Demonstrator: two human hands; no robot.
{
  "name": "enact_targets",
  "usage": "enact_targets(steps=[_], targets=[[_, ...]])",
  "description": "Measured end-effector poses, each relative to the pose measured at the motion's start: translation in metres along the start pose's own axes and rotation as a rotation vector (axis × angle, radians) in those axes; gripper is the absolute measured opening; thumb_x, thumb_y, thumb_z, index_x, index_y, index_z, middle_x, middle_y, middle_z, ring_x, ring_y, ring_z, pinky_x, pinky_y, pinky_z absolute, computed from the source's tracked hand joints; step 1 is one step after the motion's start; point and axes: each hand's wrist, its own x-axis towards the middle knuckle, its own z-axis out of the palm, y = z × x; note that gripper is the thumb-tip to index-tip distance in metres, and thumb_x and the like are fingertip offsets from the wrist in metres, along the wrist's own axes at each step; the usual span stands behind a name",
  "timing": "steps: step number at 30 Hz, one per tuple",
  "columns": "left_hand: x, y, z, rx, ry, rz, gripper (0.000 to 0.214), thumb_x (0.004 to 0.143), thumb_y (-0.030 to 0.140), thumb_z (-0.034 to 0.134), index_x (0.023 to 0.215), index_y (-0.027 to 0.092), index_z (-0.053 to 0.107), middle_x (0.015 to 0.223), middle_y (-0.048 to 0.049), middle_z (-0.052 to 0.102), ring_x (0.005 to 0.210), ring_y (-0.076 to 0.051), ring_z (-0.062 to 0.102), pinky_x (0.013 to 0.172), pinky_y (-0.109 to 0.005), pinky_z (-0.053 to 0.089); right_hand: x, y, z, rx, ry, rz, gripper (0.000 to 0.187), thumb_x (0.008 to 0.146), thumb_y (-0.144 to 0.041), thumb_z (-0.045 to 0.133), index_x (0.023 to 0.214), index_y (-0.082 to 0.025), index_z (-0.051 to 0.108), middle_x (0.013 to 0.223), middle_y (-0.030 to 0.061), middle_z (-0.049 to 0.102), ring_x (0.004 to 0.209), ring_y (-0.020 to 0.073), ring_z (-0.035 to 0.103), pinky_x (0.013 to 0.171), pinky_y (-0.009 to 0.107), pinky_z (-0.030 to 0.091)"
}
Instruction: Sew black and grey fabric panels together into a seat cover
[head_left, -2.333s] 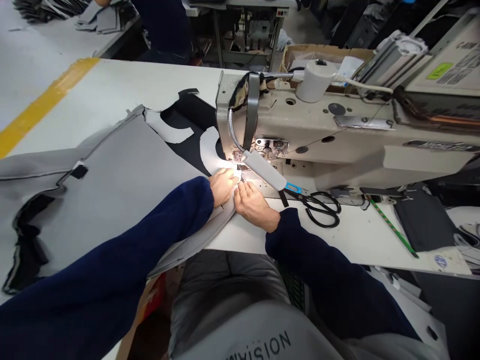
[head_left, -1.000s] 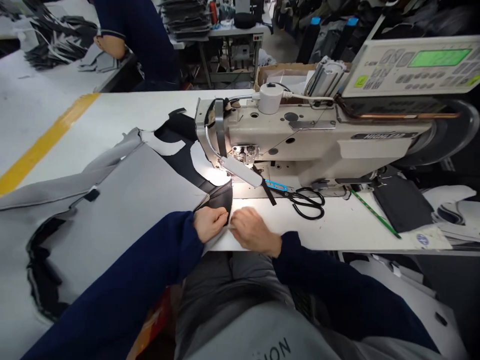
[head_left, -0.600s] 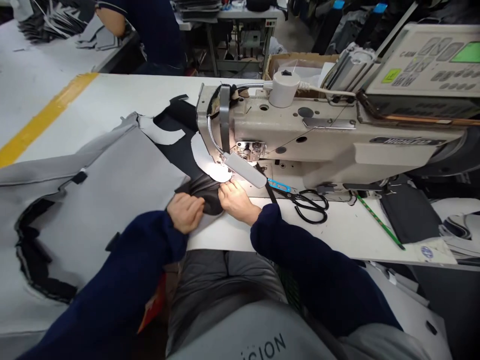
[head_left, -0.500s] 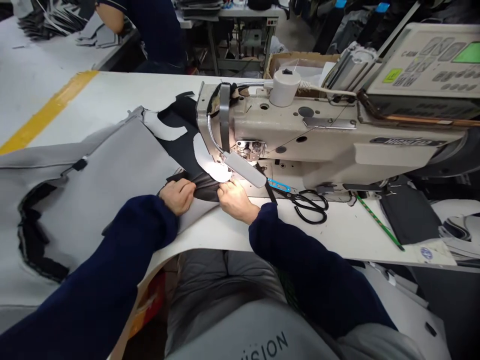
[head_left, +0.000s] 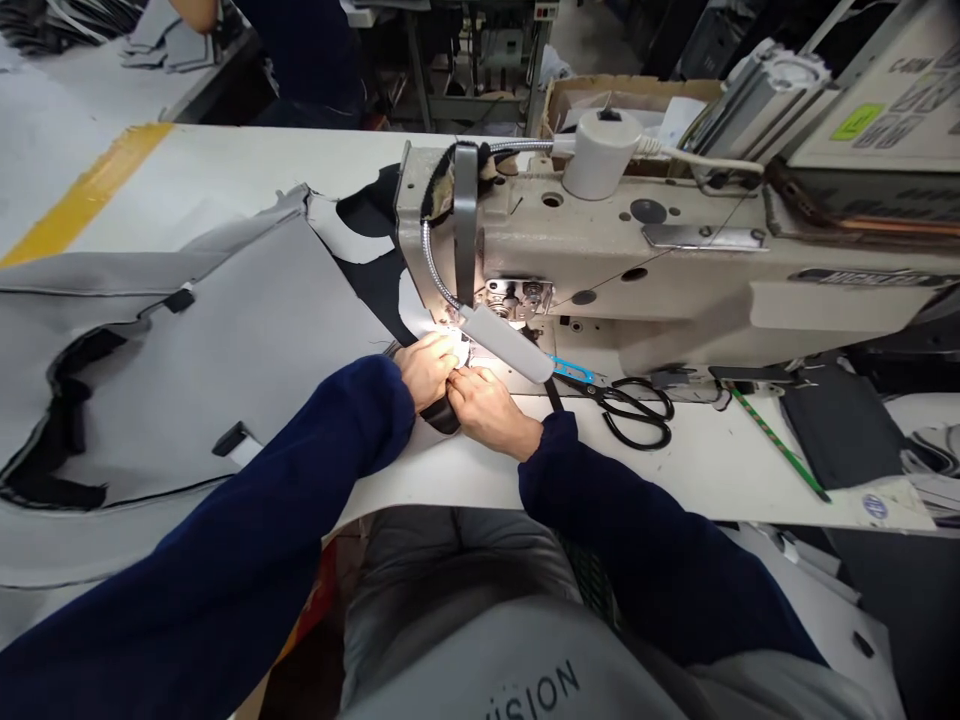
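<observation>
A large grey fabric panel [head_left: 225,350] with black backing lies across the white table, its folded black edge [head_left: 442,415] bunched right in front of the sewing machine [head_left: 637,260]. My left hand [head_left: 426,368] is closed, pinching that edge under the lit needle area. My right hand [head_left: 484,405] presses against it from the right, fingers curled on the same folded edge. Both hands touch each other beneath the machine's lamp bar [head_left: 506,342].
Black scissors [head_left: 634,410] and a blue-handled snip [head_left: 574,372] lie right of my hands. A green pencil [head_left: 780,445] and dark fabric pieces [head_left: 847,430] sit farther right. Another person in dark blue [head_left: 300,50] stands at the far table. A yellow stripe [head_left: 82,195] marks the left.
My hands pulled the folded edge back toward me, regripped it, then carried it forward again under the needle. The grey panel shifted left and forward with them.
</observation>
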Motion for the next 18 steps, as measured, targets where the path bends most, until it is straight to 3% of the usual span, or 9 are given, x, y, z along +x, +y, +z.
enact_targets(steps=[3, 7, 11, 13, 18], targets=[[-0.003, 0.001, 0.005, 0.011, -0.013, -0.007, 0.020, 0.081, 0.012, 0.047, 0.075, 0.012, 0.065, 0.080, -0.0103, 0.061, 0.088, -0.023, 0.054, 0.083, -0.033, 0.045, -0.003, 0.001, -0.005, 0.050, -0.008, 0.007, 0.030, 0.091, -0.008, 0.036, 0.107, -0.005, 0.062, 0.112, 0.0187, 0.063, 0.107, 0.0261, 0.056, 0.093, 0.041, 0.044], [-0.006, 0.004, 0.009, 0.025, -0.039, -0.011, 0.020, 0.081, 0.014, 0.046, 0.079, 0.012, 0.066, 0.085, -0.0109, 0.060, 0.089, -0.023, 0.053, 0.082, -0.035, 0.044, -0.018, 0.011, -0.014, 0.148, 0.110, 0.007, 0.031, 0.086, -0.009, 0.041, 0.110, -0.012, 0.061, 0.116, 0.0125, 0.063, 0.113, 0.0234, 0.052, 0.099, 0.041, 0.038], [-0.008, 0.008, 0.008, 0.048, -0.063, 0.022, 0.020, 0.079, 0.010, 0.047, 0.083, 0.010, 0.067, 0.089, -0.0129, 0.060, 0.091, -0.025, 0.052, 0.078, -0.036, 0.042, -0.028, 0.040, -0.022, 0.071, 0.314, 0.387, 0.027, 0.086, -0.015, 0.042, 0.103, -0.014, 0.063, 0.108, 0.0120, 0.063, 0.106, 0.0252, 0.052, 0.100, 0.042, 0.034], [-0.009, 0.012, 0.006, 0.069, -0.056, -0.014, 0.021, 0.081, 0.011, 0.046, 0.083, 0.011, 0.066, 0.091, -0.0127, 0.060, 0.090, -0.025, 0.052, 0.072, -0.036, 0.040, -0.028, 0.055, -0.026, -0.016, 0.328, 0.525, 0.027, 0.088, -0.021, 0.043, 0.107, -0.013, 0.060, 0.108, 0.0147, 0.061, 0.103, 0.0277, 0.051, 0.098, 0.045, 0.033], [-0.011, 0.019, -0.001, 0.132, -0.029, -0.078, 0.020, 0.083, 0.012, 0.046, 0.079, 0.014, 0.065, 0.092, -0.0118, 0.060, 0.090, -0.024, 0.051, 0.063, -0.036, 0.034, -0.024, 0.070, -0.035, -0.057, 0.260, 0.531, 0.019, 0.091, -0.032, 0.048, 0.092, -0.016, 0.060, 0.088, 0.0087, 0.059, 0.089, 0.0249, 0.051, 0.092, 0.043, 0.034]])
